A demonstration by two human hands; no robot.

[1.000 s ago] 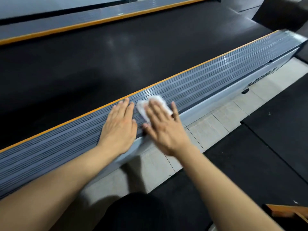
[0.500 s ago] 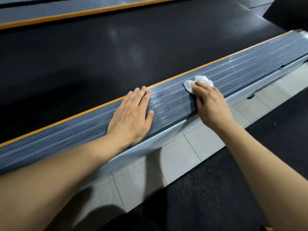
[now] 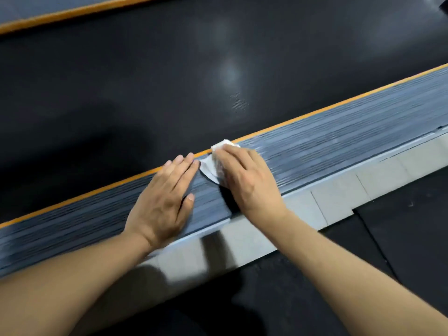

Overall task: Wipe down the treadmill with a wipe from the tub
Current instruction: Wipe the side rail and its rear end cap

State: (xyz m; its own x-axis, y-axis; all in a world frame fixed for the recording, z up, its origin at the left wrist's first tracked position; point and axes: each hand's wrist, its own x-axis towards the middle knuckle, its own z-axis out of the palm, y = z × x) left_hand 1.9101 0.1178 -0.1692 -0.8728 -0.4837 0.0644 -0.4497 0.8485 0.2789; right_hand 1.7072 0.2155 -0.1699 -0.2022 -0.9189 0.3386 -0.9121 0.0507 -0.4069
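Observation:
The treadmill's grey ribbed side rail (image 3: 339, 139) runs diagonally across the view, edged with an orange strip, beside the black running belt (image 3: 169, 81). My left hand (image 3: 164, 202) lies flat on the rail with straight fingers. Just to its right, my right hand (image 3: 244, 178) presses a white wipe (image 3: 211, 163) onto the rail; the wipe sticks out past the fingertips and toward my left hand. The fingers lie fairly flat over the wipe. No tub is in view.
A second orange-edged rail (image 3: 60, 13) crosses the top left beyond the belt. Pale floor tiles (image 3: 339, 197) run along the near side of the rail, with black floor mats (image 3: 400, 238) at the lower right.
My right hand slid the wipe out to the right along the rail, then back left until it is close to my left hand. My left hand stayed flat on the rail.

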